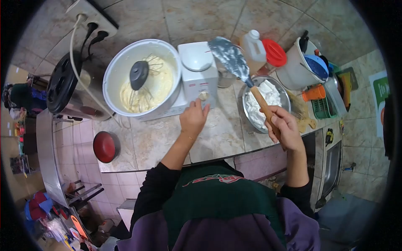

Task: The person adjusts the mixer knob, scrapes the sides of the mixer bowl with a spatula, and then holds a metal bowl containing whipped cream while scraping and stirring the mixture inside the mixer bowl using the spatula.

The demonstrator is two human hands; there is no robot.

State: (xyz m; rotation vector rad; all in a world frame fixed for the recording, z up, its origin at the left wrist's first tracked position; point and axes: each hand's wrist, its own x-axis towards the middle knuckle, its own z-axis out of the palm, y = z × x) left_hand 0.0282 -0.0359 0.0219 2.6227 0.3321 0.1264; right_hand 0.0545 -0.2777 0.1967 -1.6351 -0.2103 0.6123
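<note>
Left hand (194, 119) at round beige dial (204, 96) on white plastic mixer (195, 78); can't tell if fingers (197, 103) grip. Right of mixer, right hand (286, 126) holds wooden-handled grey spatula (250, 83).

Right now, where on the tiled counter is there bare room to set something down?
Bare tile shows between the round red-lined bowl and left forearm, and between that forearm and the shiny metal bowl of white mixture. Crowded: the right end, around the white plastic bucket.

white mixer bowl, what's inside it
The white bowl holds a pale, creamy mixture and two wire whisks under a grey hub. These cover some mixture; the bowl's floor is hidden.
</note>
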